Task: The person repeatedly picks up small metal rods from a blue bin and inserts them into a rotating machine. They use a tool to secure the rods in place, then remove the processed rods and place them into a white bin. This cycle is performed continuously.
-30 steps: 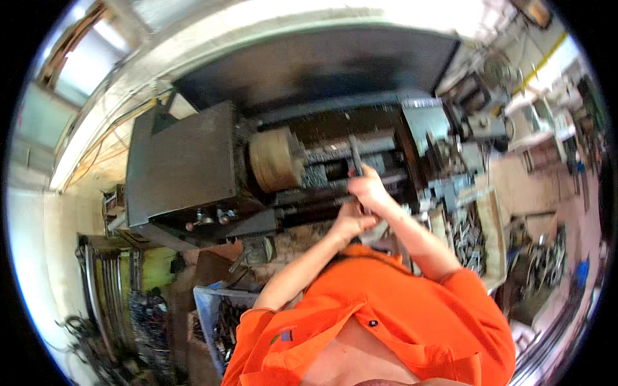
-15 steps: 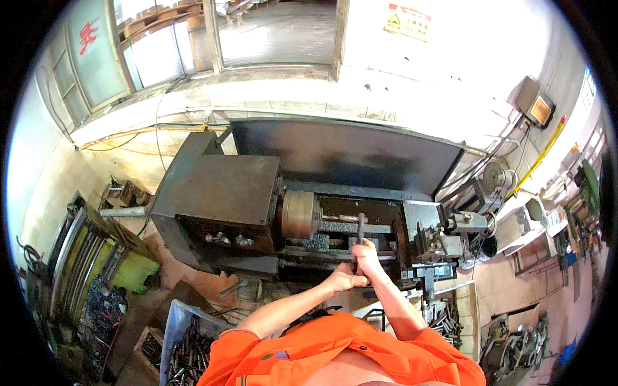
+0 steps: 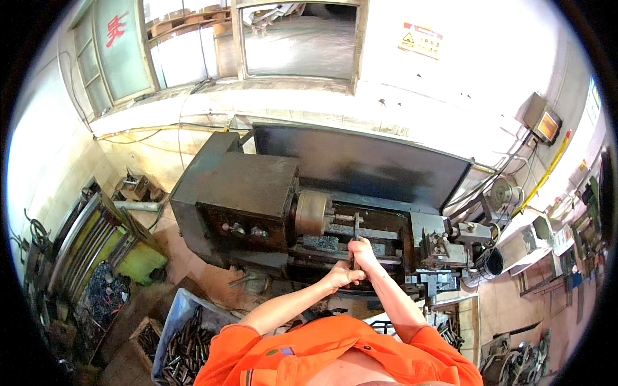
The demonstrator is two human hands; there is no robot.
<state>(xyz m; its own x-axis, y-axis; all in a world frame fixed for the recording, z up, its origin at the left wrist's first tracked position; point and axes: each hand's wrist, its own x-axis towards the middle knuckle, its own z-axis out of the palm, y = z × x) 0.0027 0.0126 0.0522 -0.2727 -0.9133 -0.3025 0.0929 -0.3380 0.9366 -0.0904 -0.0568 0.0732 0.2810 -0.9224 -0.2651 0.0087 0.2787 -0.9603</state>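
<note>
The low end of the dark bar (image 3: 356,226) is hidden by the hands, and its tip is hard to make out against the dark machine (image 3: 238,186). The right hand (image 3: 362,253) has its fingers wrapped tight around the bar. The left hand (image 3: 343,275) is nearer, just beside it, with curled fingers; I cannot tell if they grip the bar too. The bar points to the far side, over the machine's bed, to the right of the round metal drum (image 3: 311,213). The near edge cuts off the orange shirt (image 3: 335,350) and the blue tub (image 3: 172,316) on the left. The tub has thin, long metal pieces (image 3: 187,347) in it. The machine's big box is dark, flat and smudgy. Behind it stands a smooth, dark board (image 3: 367,168).
</note>
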